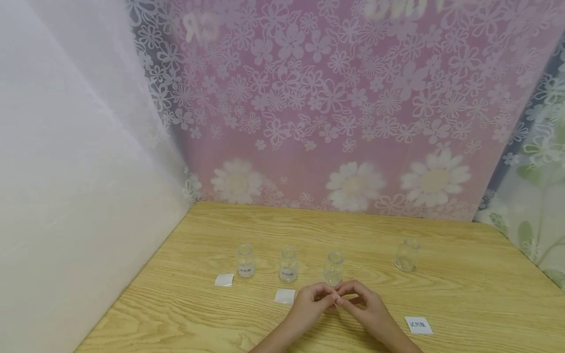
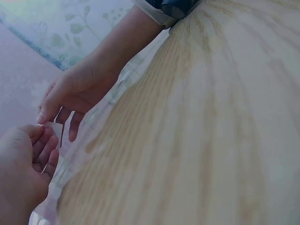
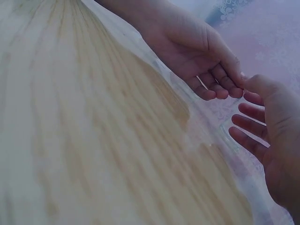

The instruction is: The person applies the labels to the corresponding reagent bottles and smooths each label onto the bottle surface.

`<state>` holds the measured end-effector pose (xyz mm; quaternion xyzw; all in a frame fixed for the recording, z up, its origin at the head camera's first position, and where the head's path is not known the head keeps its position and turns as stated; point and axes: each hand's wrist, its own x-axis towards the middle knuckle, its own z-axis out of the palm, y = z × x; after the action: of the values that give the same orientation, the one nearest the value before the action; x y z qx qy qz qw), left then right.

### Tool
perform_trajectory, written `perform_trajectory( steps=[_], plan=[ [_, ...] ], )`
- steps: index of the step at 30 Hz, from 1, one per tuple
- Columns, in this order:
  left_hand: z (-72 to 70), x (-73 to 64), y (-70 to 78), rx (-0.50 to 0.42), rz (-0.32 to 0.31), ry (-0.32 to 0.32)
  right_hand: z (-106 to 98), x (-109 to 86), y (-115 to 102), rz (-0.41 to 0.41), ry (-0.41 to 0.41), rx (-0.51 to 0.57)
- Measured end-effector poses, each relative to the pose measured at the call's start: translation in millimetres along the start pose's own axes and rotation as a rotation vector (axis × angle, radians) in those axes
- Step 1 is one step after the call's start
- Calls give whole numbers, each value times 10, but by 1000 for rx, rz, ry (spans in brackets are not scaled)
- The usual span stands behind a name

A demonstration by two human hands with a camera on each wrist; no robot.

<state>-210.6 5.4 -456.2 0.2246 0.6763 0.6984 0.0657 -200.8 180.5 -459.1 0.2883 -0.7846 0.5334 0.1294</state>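
My left hand (image 1: 312, 303) and right hand (image 1: 365, 305) meet fingertip to fingertip low over the table, in front of a small clear glass jar (image 1: 333, 269) that bears no visible label. Between them they pinch a small white label (image 2: 56, 131), its corner showing past the left fingers in the left wrist view. Mostly the fingers hide it in the head view. Thumb and index finger of each hand do the pinching, while the right hand's other fingers (image 3: 247, 140) spread loosely.
Left of the hands stand two glass jars (image 1: 245, 264) (image 1: 288, 267) with printed labels. Another plain jar (image 1: 407, 256) stands at the right. White paper squares (image 1: 224, 280) (image 1: 285, 296) lie before the labelled jars, and a printed label (image 1: 418, 325) lies near the right forearm.
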Motion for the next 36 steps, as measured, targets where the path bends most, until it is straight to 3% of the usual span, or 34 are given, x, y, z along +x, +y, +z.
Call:
perform_trajectory(
  steps=[5, 10, 18, 22, 31, 36],
  plan=[
    [-7, 2, -11, 31, 12, -7, -16, 5, 4, -7, 2, 15],
    [-4, 1, 3, 27, 16, 2, -24, 6, -8, 24, 58, -15],
    [-1, 12, -3, 99, 39, 120, -23, 19, -20, 127, 183, -17],
    [-9, 17, -17, 141, 19, 167, -26, 25, -24, 160, 228, -10],
    [-30, 17, -25, 164, -4, 226, -30, 43, -32, 195, 312, 32],
    [-40, 15, -30, 161, -28, 252, -61, 57, -53, 277, 385, -8]
  ],
)
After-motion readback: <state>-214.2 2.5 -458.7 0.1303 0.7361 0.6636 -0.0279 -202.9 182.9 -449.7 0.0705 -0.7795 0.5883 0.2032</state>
